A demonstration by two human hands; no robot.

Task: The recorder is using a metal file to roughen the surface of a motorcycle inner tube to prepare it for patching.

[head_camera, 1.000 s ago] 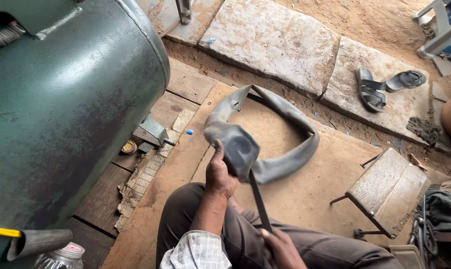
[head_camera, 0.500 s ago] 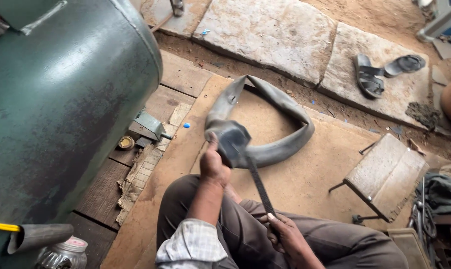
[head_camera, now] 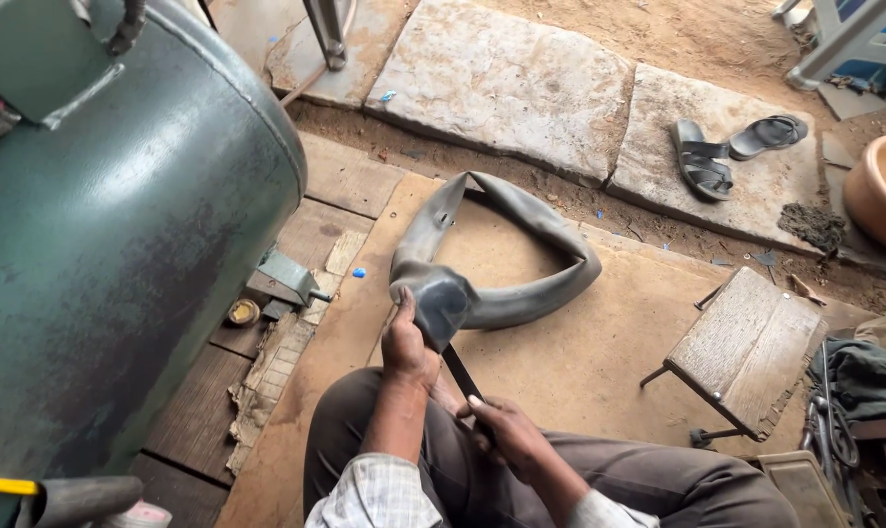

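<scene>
Two hands work on a floppy black rubber tube (head_camera: 492,264) that lies on a brown board (head_camera: 599,362) on the floor. Far to the left stands a big green tank (head_camera: 120,244). Next to it, low down, sits a small gray metal block (head_camera: 287,279). Then comes the left hand (head_camera: 409,342). It is shut on a folded bit of the tube and presses it down near the person's knees. A thin dark strip (head_camera: 460,372) runs from that fold back to the right hand (head_camera: 507,435), which is closed around its near end. The hands are a little apart.

To do this well, I think the left hand should hold the fold tight so it cannot slip, and the right hand should move the strip slowly and straight.

Farther right stands a little wooden stool (head_camera: 746,347). Behind it, two sandals (head_camera: 727,156) rest on a flat stone (head_camera: 746,147). A clay pot (head_camera: 878,191) sits at the far right edge.
</scene>
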